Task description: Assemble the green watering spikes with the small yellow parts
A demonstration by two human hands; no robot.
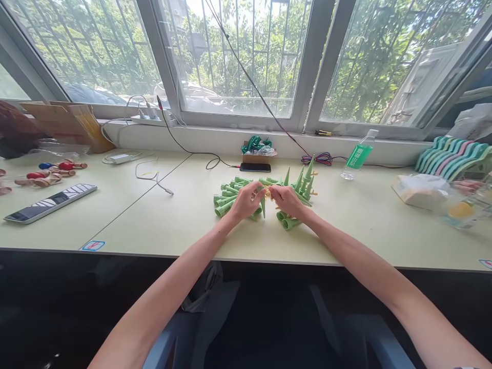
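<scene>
Over the table's middle my left hand [246, 201] pinches a green pointed plastic cone [263, 208], whose tip hangs below the fingers. Close against it, my right hand [287, 200] has its fingers pressed together around something small, perhaps a yellowish piece; the fingers hide most of it. Green hollow tubes [223, 209] lie in a pile beside and behind my left hand. Two or more green tubes [289, 223] lie below my right wrist. To the right, several green spikes [307, 179] stand upright with small yellowish parts at their sides.
A phone [255, 167] lies before a small cardboard box [255, 158]. On the right are a water bottle [357, 156], a tissue pack [418, 191] and pastel hangers [446, 159]. Cables [154, 177], a long grey device [49, 203] and wooden toys [49, 175] lie left.
</scene>
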